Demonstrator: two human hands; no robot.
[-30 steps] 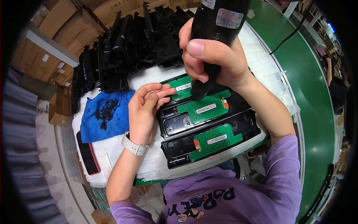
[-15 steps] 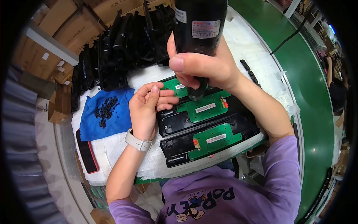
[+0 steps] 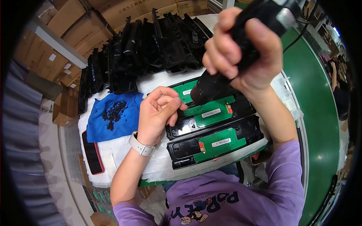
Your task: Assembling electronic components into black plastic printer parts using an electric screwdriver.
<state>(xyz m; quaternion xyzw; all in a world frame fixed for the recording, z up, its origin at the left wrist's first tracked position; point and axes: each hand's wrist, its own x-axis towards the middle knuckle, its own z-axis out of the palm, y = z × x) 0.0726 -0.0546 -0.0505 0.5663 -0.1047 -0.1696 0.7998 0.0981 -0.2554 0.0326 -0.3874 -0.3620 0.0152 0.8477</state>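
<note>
A: Starting at your left, has anything shifted there?

B: Hardly. Your red-edged phone lies on the tabletop, the blue cloth is at its upper end, and the small black pieces sit in a loose heap on that cloth, much as a moment ago

A: And your left hand?

B: That has changed. Its fingers were stretched out; now they are curled, thumb tip and forefinger close together by the left part of the boards. I can't tell whether you pinch a small piece between them

A: Where are the boards you work over?

B: The upper green board is farthest from you, partly hidden; the middle green board and the lower green board lie nearer, each in a long black shell

A: What about the black tool?

B: It stood nearly upright; now it leans, nose down to the left near the gap between the upper two boards. Your right hand is wrapped round its body. I'd judge you are not pressing straight down at this instant, though whether the nose touches anything is hidden
</note>
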